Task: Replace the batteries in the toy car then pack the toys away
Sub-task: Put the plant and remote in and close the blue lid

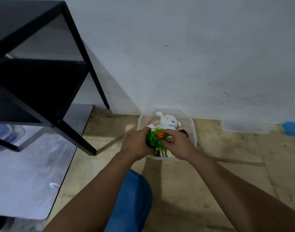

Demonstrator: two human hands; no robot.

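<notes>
Packing stage, judged from the layout; the toy car is not in view, so nothing can be said of its batteries.

Both hands are over a clear plastic tub that stands on the wooden floor against the white wall. Between them is a small artificial plant with green leaves, one orange flower and a dark base.

Left hand: fingers curled round the plant's dark base, gripping it from the left. Right hand: fingers bent onto the foliage from the right, holding it; the exact contact is hidden by leaves.

Just beyond the hands, inside the tub, a white plush dog lies toward the wall. A pink toy shows just beyond the left knuckles. A striped item sits beneath the hands, only partly visible.

To do the step well: lower the plant base first into free space on the near side of the dog. Keep the grip on the base rather than the leaves, which likely bend. Let go only once it rests steady.

Left of the left arm: a black metal shelf frame. A blue-clad knee shows between the forearms.
</notes>
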